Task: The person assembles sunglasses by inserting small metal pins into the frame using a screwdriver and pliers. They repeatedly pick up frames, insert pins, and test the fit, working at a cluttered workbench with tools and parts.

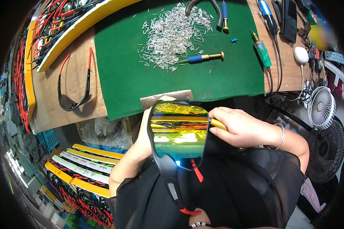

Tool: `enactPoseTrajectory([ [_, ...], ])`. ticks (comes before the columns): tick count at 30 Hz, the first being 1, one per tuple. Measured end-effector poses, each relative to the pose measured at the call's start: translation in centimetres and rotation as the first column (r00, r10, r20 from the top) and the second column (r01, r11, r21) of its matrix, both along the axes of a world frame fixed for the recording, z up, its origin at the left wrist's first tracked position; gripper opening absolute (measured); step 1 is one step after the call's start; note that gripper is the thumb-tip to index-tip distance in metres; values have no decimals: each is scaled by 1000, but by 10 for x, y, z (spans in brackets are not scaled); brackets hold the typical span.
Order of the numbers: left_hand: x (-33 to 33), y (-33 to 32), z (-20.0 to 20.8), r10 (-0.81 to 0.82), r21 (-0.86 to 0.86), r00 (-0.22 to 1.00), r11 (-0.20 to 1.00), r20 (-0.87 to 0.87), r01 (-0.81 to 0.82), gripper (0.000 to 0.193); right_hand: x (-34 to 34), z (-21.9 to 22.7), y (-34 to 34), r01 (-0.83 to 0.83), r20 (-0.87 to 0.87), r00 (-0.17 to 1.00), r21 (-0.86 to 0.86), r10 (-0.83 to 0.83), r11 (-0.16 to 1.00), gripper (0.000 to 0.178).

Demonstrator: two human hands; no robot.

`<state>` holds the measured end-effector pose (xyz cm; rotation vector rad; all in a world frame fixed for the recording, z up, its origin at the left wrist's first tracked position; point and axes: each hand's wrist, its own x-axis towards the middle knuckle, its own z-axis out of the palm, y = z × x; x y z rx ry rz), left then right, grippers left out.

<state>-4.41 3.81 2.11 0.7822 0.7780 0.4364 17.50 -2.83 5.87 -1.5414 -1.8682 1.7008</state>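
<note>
A pair of sunglasses [179,131] with a black frame, red temple tips and a mirrored yellow-green lens is held up in front of my body, just below the table edge. My left hand [146,131] is closed around its left side; most of those fingers are hidden behind the frame. On the other side, my right hand [235,126] grips a tool with a yellow handle [218,124], whose front end lies at the lens's right edge. The tool's tip is hidden, so its kind is unclear. A patterned pinkish strip [166,100] lies at the table edge beyond.
On the green mat [225,76] lie a heap of small metal pins [176,36], a blue screwdriver [202,57] and a blue pushpin [234,40]. More sunglasses [74,103] rest at left beside yellow-edged racks [80,32]. At right are a green-handled corded tool [262,53] and fans [322,107].
</note>
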Motion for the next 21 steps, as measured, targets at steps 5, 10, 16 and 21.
enactPoseTrajectory([
  [5,-2,3,7,-91,137,982,984,-168,114,35,1,2,2,-12,5,1000,-30,12,999,24],
  [10,-5,5,-2,-151,275,982,945,-113,177,30,0,4,6,3,-25,1000,-102,-5,995,22],
  [16,4,20,2,-245,-385,966,902,-85,196,20,-6,-3,-12,-170,346,937,577,-50,799,24],
  [21,13,10,12,-147,-16,969,989,-197,147,18,-2,-3,-15,-119,282,958,544,-47,831,25],
])
